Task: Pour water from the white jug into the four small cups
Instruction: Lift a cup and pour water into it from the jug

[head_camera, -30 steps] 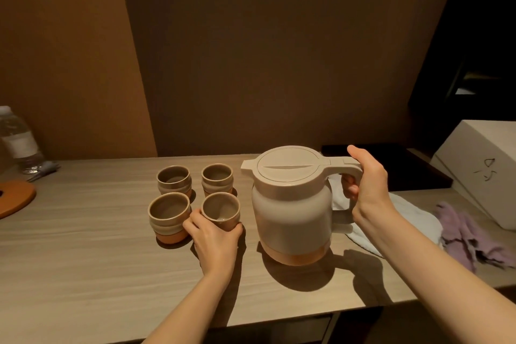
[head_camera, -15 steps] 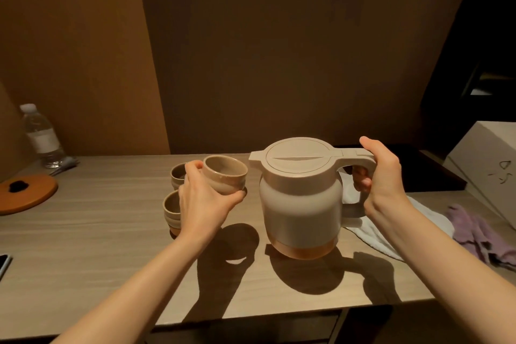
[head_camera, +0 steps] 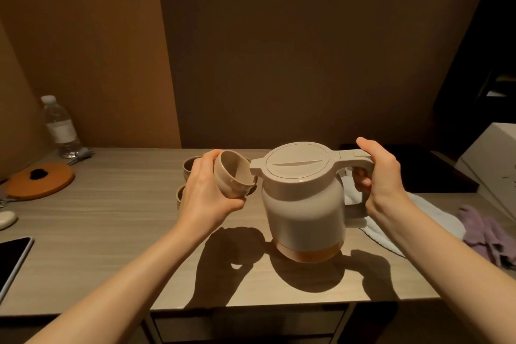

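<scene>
Left hand held a small cup tilted right at the jug's spout; right hand gripped the white jug by its handle, sitting on the tabletop.

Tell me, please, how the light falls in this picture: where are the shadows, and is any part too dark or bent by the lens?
Head view: warm, dim light from above and behind casts hard shadows of the left hand, the cup and the white jug toward the table's near edge; the right background is almost black; the wide lens bends the wall lines and stretches the forearms.
</scene>
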Demonstrator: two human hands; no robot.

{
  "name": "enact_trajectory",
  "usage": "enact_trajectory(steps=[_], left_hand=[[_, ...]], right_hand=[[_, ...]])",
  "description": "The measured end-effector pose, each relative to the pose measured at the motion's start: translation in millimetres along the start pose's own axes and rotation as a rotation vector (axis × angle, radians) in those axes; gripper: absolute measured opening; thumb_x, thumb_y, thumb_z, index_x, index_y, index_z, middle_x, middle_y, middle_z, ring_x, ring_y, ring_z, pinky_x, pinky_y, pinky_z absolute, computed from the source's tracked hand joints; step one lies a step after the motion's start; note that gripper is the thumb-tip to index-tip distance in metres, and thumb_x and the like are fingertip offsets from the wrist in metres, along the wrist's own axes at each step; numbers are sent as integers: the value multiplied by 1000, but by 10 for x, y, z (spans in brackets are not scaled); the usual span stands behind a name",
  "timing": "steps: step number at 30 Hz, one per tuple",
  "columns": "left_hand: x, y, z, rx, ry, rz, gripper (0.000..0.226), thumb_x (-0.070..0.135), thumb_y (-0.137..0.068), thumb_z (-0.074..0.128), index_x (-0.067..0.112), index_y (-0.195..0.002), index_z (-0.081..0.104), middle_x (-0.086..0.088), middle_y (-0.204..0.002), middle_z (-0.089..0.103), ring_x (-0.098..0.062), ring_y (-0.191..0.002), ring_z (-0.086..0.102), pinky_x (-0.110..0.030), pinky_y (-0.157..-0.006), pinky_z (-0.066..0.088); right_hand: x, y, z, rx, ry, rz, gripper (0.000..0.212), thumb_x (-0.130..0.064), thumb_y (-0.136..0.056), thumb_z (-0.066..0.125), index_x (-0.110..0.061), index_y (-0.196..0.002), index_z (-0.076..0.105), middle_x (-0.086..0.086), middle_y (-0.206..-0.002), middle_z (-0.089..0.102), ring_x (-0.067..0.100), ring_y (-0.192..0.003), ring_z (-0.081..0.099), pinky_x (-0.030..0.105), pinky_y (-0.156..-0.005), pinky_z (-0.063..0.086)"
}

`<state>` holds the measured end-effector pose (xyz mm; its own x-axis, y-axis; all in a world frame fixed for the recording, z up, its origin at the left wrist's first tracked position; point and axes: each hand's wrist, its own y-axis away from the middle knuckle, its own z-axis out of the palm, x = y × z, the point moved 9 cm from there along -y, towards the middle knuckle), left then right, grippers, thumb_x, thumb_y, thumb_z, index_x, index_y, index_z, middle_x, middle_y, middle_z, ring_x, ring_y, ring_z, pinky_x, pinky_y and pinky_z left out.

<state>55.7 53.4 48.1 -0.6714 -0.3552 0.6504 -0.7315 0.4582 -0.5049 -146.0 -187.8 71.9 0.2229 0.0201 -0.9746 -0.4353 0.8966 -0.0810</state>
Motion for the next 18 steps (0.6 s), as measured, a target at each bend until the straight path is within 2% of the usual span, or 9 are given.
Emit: enact_trajectory(steps=[4,12,18], left_hand=[[-18,16,-15,-2,-8,9,96,29,-51,92,30,-131,40,5,-127,49,-10,-110,47,-28,-86,46],[20,41,-24,-11,-40,34,98,31,-51,92,28,-133,39,3,-130,49,-15,-116,48,-41,-91,52],[-42,123,45,-22,-56,19,100,31,-49,92,28,-132,36,3,-129,46,-17,-116,49,-41,-90,53]], right_hand=[[67,5,8,-4,15,17,37,-38,-85,62,-16,-57,53,-6,-50,52,7,-45,41,20,-43,29],[104,15,41,-35,13,1,40,-33,-87,61,-18,-52,51,-8,-45,49,7,-40,37,19,-39,27],[155,-8,56,-67,44,-8,44,-33,-86,62,-17,-49,46,-6,-41,41,9,-36,31,21,-38,24]])
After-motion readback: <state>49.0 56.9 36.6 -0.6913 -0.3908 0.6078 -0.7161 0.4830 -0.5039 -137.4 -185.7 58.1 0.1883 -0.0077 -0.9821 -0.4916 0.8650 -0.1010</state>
